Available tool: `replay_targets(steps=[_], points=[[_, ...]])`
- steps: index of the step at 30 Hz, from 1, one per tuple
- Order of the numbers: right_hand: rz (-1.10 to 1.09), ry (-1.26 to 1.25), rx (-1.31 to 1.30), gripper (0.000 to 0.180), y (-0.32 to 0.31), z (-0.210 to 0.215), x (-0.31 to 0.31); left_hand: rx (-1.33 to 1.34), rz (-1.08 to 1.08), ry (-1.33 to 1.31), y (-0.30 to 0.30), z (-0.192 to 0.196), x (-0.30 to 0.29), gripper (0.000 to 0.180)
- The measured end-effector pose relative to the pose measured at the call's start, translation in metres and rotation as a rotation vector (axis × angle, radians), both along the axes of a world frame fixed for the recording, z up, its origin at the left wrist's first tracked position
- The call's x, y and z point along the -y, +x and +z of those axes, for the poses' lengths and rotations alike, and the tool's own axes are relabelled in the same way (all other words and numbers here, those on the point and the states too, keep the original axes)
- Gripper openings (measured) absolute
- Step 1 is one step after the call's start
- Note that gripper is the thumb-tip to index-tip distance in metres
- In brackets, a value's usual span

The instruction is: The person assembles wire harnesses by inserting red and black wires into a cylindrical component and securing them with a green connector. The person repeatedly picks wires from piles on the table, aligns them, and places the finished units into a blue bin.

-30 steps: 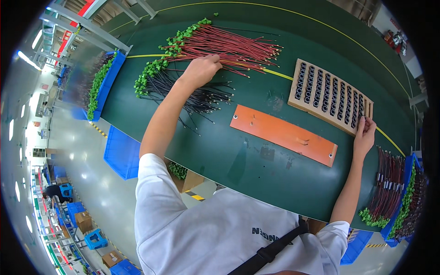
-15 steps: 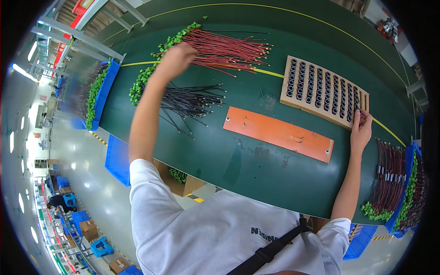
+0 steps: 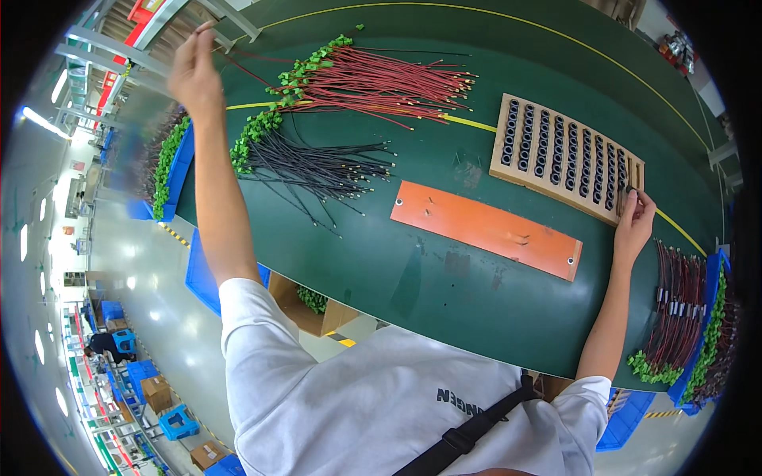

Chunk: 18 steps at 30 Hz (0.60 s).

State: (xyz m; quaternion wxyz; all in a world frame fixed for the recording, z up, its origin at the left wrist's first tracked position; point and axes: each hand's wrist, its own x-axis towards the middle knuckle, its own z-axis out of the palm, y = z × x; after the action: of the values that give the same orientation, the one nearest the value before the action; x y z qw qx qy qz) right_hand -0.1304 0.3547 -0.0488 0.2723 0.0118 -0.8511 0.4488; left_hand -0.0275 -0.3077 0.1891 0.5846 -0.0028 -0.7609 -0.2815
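My left hand (image 3: 196,75) is raised at the far left with its fingers pinched. It seems to hold a red wire (image 3: 248,73), which trails toward a pile of red wires (image 3: 381,79) with green connectors (image 3: 305,73) at their left ends. My right hand (image 3: 635,220) is at the near right corner of a wooden tray (image 3: 548,187) with rows of black ring-shaped parts (image 3: 564,151). Its thumb and fingers close on a small black part (image 3: 631,189) there, mostly hidden by the fingertips. Nearer lies a pile of black wires (image 3: 317,170), also with green connectors.
An orange strip board (image 3: 484,230) with small upright pins lies on the green table (image 3: 381,270). Bundled dark red wires (image 3: 673,309) rest at the right, beside a blue bin (image 3: 706,333). Another blue bin (image 3: 181,170) stands off the left end. Below the near edge is a cardboard box (image 3: 337,316).
My left hand has swung from above the red wire pile out to the far left, a red wire trailing from it. My right hand stays at the tray corner, slightly shifted.
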Motion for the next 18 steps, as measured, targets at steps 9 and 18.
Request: replay_targets(steps=[9, 18], points=[[0.338, -0.45, -0.034, 0.023, 0.058, 0.067, 0.076, 0.814, -0.869, -0.159, 0.007, -0.101, -0.252, 0.016], [0.682, -0.577, -0.111, 0.022, 0.104, 0.096, 0.129, 0.902, -1.078, -0.163, 0.013, -0.137, -0.32, 0.018]])
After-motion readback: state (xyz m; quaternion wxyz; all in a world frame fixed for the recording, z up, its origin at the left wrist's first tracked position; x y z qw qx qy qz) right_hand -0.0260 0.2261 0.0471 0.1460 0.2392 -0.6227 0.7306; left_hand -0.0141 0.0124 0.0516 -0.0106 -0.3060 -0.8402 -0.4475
